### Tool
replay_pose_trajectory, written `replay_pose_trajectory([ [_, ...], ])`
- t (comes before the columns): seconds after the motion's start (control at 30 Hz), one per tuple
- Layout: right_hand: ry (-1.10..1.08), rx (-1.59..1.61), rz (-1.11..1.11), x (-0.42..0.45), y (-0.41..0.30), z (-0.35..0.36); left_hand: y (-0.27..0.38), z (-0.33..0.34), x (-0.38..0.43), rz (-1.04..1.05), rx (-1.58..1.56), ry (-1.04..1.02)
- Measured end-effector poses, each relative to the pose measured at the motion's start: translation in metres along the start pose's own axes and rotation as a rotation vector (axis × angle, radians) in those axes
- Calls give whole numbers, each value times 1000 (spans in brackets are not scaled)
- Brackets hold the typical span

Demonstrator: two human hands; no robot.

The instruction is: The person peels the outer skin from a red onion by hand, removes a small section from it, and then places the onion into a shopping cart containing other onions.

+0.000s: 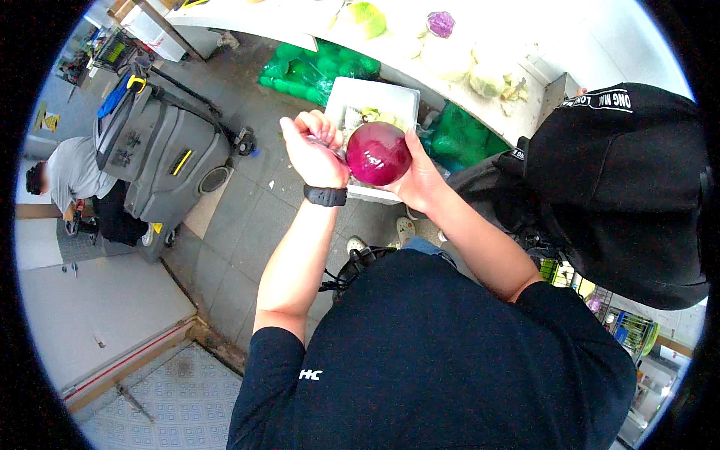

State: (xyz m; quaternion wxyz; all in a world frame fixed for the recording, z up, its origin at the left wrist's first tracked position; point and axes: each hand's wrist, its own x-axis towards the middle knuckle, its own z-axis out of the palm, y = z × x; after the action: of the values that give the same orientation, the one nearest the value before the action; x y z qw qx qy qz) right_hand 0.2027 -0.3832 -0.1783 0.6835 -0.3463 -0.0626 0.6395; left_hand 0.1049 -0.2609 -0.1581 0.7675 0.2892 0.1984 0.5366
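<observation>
A round red cabbage [378,154], glossy as if under clear film, is held up in front of me. My right hand [419,171] cups it from the right side and below. My left hand [316,149], palm up with curled fingers and a black watch on the wrist, grips what looks like gathered clear plastic film at the cabbage's left side. Below the hands stands a white plastic bin [374,90] with pale leaves and scraps in it, partly hidden by the cabbage and my hands.
A white counter [394,48] carries pale cabbages [486,79] and a small red cabbage [440,24]. Green net sacks [301,70] lie beneath it. A person in black [613,185] stands close at right. At left, another person [81,169] bends beside a grey floor-cleaning machine [169,152].
</observation>
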Motion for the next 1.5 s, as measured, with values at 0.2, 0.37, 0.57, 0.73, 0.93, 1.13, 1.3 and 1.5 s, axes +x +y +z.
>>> replay_pose_trajectory([
  [0.2, -211, 407, 37, -6, -23, -24, 7, 0, 39, 107, -127, 91],
  [0.37, -127, 576, -52, -6, -34, -20, -55, -36, 110, 304, 519, 159],
  [0.57, -186, 546, -165, -6, -48, -31, -98, -18, 101, 289, 1277, -514],
  [0.73, -225, 492, -200, -10, -60, -24, -34, 34, 7, -36, 639, -693],
  [0.93, -64, -203, -201, -10, -67, -21, -18, 14, -14, -37, 461, -562],
  [1.13, -143, -256, -243, -11, -83, -19, -21, 4, -20, -155, 458, -394],
  [1.3, -132, -422, -174, -17, -92, -26, -19, 18, -27, -371, 439, -200],
  [1.5, -129, -506, -114, -26, -101, -27, -30, 25, -34, -477, 349, -136],
])
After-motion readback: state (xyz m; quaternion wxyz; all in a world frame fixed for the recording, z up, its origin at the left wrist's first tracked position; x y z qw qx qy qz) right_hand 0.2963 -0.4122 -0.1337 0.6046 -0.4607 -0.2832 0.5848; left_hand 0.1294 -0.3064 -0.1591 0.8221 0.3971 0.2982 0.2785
